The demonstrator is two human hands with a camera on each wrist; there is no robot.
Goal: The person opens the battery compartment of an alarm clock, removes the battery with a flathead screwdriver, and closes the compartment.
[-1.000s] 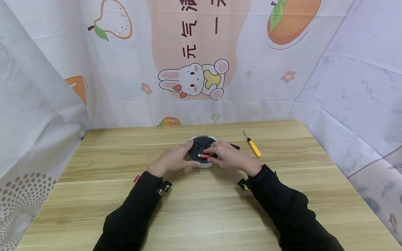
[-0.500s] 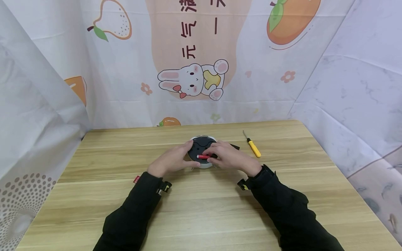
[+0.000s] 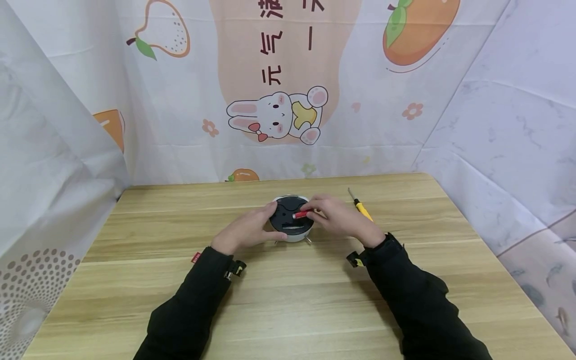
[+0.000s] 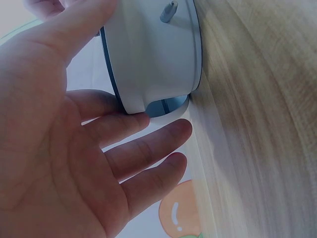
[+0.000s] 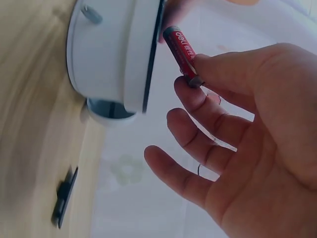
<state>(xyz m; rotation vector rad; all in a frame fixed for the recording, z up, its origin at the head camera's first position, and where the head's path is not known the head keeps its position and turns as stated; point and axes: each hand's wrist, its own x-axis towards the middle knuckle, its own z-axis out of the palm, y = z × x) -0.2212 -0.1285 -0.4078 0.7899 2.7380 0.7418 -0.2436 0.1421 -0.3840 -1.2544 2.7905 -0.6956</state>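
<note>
Red batt. (image 3: 300, 215) tip-pinched by R hand (image 3: 337, 216), just over round device (image 3: 287, 221), L hand (image 3: 246, 227) gripping device's L side

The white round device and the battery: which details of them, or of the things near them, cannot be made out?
White round device: in the head view, its own body hides the side facing the table.
Slot: too small in the head view to see inside.
Battery: the right hand covers part of its label in the right wrist view.
Black piece: blurred in the right wrist view.
</note>
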